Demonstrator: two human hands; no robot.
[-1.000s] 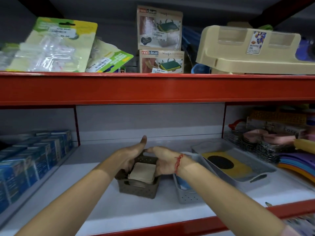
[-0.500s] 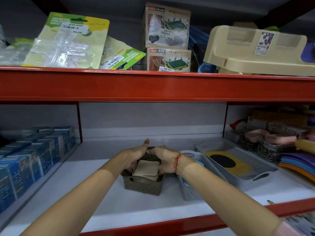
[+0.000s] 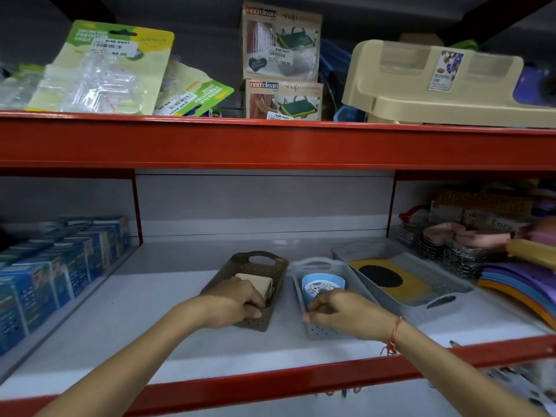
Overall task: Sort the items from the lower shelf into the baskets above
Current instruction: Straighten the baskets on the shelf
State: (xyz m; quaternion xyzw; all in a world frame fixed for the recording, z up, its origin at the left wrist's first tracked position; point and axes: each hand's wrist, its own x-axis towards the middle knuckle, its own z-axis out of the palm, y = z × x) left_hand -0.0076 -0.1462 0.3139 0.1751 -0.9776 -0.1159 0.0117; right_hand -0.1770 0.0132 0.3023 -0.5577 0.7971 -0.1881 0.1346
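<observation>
A brown perforated basket point(image 3: 264, 266) sits mid-shelf with beige flat items point(image 3: 255, 282) inside. My left hand point(image 3: 237, 302) grips its near rim, fingers curled over the edge. Right beside it stands a small grey basket point(image 3: 322, 331) holding a round blue item point(image 3: 323, 284) with a white patterned top. My right hand point(image 3: 334, 307) is closed on this basket's near rim. Further right, a larger grey tray point(image 3: 451, 293) holds a yellow item point(image 3: 391, 278) with a black oval.
Blue boxes point(image 3: 60, 266) line the shelf's left side. Wire racks, pink items and coloured mats point(image 3: 517, 281) fill the right. The red shelf beam point(image 3: 270, 142) above carries packets, soap-holder boxes point(image 3: 282, 97) and a beige rack point(image 3: 445, 82).
Both hands drew back from the far end of the brown basket. The left now holds its near rim, and the right has shifted over to the small grey basket.
</observation>
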